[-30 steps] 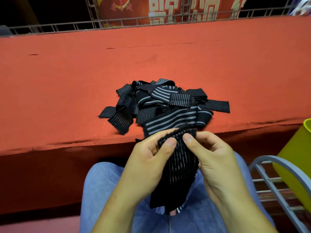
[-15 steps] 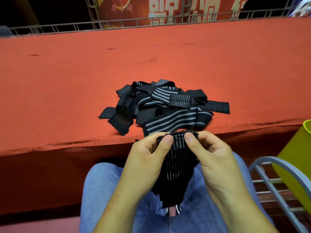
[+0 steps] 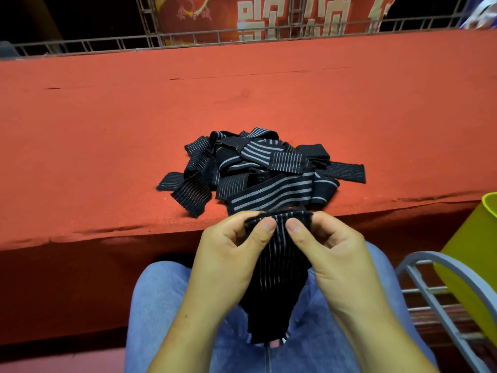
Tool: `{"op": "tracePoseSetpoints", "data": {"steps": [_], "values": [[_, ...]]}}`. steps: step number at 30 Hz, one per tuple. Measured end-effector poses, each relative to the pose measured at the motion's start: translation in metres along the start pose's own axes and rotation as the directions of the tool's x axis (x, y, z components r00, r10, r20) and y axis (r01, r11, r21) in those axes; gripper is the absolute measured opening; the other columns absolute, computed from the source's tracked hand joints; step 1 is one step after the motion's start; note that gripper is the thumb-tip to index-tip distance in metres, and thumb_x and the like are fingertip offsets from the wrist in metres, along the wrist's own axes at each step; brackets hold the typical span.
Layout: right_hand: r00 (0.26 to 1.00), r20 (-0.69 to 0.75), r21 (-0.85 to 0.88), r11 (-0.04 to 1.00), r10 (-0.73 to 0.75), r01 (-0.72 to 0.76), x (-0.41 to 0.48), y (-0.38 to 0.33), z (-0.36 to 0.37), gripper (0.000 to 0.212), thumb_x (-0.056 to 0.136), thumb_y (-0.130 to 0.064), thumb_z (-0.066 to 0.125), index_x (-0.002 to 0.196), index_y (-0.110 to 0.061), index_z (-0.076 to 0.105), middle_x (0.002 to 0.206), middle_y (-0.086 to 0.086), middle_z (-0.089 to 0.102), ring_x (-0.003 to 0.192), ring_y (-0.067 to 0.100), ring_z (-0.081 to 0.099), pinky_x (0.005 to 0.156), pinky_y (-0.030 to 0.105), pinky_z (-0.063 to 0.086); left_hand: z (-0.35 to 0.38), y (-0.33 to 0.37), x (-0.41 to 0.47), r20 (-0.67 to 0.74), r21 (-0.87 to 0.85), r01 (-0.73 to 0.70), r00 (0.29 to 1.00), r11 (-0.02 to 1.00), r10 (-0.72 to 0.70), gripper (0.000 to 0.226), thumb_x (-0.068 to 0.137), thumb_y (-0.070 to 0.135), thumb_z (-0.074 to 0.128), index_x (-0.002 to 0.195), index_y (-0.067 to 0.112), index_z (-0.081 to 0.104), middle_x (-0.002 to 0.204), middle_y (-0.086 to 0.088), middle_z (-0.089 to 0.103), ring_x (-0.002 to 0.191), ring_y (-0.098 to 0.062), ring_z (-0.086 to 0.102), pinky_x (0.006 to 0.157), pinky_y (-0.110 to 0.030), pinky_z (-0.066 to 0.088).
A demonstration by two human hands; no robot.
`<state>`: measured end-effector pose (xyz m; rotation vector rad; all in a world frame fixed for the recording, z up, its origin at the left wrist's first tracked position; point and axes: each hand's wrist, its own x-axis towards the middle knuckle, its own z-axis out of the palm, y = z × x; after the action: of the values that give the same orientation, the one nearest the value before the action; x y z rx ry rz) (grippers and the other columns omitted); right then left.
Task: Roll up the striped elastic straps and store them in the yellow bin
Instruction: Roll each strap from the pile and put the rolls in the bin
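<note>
A black striped elastic strap [image 3: 277, 275] hangs down over my lap. My left hand [image 3: 228, 254] and my right hand [image 3: 330, 251] both pinch its top edge, thumbs side by side on the front, with the edge curled over my fingers. Just beyond my hands a tangled pile of several striped straps [image 3: 258, 170] lies on the red table [image 3: 107, 130] near its front edge. The yellow bin [image 3: 476, 265] stands at the right, cut off by the frame, so its inside is hidden.
A grey metal rack [image 3: 435, 297] stands beside my right leg, in front of the bin. A wire railing [image 3: 188, 39] and a red banner run along the far edge of the table. My jeans-clad legs sit under the hands.
My thumbs have drawn closer together on the strap's top edge. That edge has folded over and the hanging tail is a little shorter.
</note>
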<state>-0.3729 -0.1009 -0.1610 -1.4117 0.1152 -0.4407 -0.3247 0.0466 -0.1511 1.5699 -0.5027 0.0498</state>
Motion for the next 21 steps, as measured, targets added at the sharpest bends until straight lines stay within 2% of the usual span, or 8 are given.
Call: {"op": "tracePoseSetpoints", "data": {"steps": [3, 7, 12, 15, 19, 21], "values": [[1.000, 0.002, -0.005, 1.000, -0.016, 0.016, -0.0007, -0.0004, 0.0003, 0.020, 0.085, -0.030, 0.074, 0.093, -0.012, 0.078, 0.093, 0.020, 0.077, 0.083, 0.014, 0.068, 0.077, 0.031, 0.057, 0.0006, -0.0013, -0.0005, -0.005, -0.009, 0.001, 1.000, 1.000, -0.002, 0.017, 0.091, 0.027, 0.067, 0.101, 0.019, 0.079, 0.099, 0.004, 0.080, 0.094, -0.009, 0.074, 0.084, -0.022, 0.056], [0.999, 0.036, 0.027, 1.000, -0.013, 0.012, -0.0023, -0.0012, 0.0026, 0.023, 0.089, -0.031, 0.070, 0.096, -0.011, 0.078, 0.097, 0.022, 0.076, 0.086, 0.015, 0.068, 0.077, 0.029, 0.057, 0.0001, -0.0017, -0.0009, -0.009, 0.010, 0.001, 1.000, 1.000, 0.000, 0.012, 0.095, 0.024, 0.069, 0.100, 0.020, 0.079, 0.098, 0.003, 0.080, 0.094, -0.012, 0.075, 0.086, -0.027, 0.057], [0.997, 0.035, -0.003, 0.997, -0.070, 0.071, 0.0001, -0.0014, 0.0014, 0.016, 0.092, -0.027, 0.069, 0.096, -0.015, 0.078, 0.096, 0.015, 0.078, 0.089, 0.018, 0.072, 0.082, 0.030, 0.059, 0.0016, 0.0016, -0.0027, 0.000, 0.002, 0.006, 1.000, 1.000, -0.006, 0.013, 0.091, 0.025, 0.068, 0.098, 0.022, 0.079, 0.097, 0.005, 0.080, 0.094, -0.009, 0.075, 0.084, -0.022, 0.055], [0.995, 0.026, 0.010, 0.996, -0.093, 0.093, 0.0001, -0.0005, -0.0002, 0.014, 0.093, -0.025, 0.068, 0.093, -0.013, 0.076, 0.092, 0.015, 0.076, 0.086, 0.016, 0.070, 0.079, 0.027, 0.057, 0.0040, 0.0024, -0.0024, -0.016, -0.024, 0.004, 1.000, 1.000, -0.004, 0.015, 0.086, 0.026, 0.070, 0.099, 0.026, 0.077, 0.099, 0.010, 0.080, 0.096, -0.004, 0.074, 0.084, -0.016, 0.053], [0.998, 0.043, 0.034, 0.998, -0.051, 0.050, 0.0003, -0.0019, 0.0004, 0.015, 0.092, -0.024, 0.070, 0.096, -0.013, 0.079, 0.094, 0.012, 0.079, 0.087, 0.012, 0.070, 0.078, 0.022, 0.056, 0.0047, 0.0027, -0.0026, -0.065, 0.011, -0.037, 0.997, 0.999, 0.037, 0.013, 0.085, 0.025, 0.070, 0.095, 0.030, 0.077, 0.096, 0.012, 0.079, 0.093, -0.003, 0.073, 0.083, -0.014, 0.052], [0.997, 0.072, 0.044, 0.999, 0.012, -0.015, 0.0002, 0.0000, 0.0016, 0.016, 0.091, -0.025, 0.079, 0.100, -0.013, 0.081, 0.098, 0.009, 0.081, 0.091, 0.012, 0.073, 0.080, 0.023, 0.058, 0.0043, 0.0025, -0.0029, -0.112, 0.004, -0.053, 0.992, 0.999, 0.053, 0.014, 0.087, 0.022, 0.070, 0.095, 0.030, 0.079, 0.097, 0.011, 0.079, 0.093, -0.003, 0.073, 0.083, -0.015, 0.052]]}}
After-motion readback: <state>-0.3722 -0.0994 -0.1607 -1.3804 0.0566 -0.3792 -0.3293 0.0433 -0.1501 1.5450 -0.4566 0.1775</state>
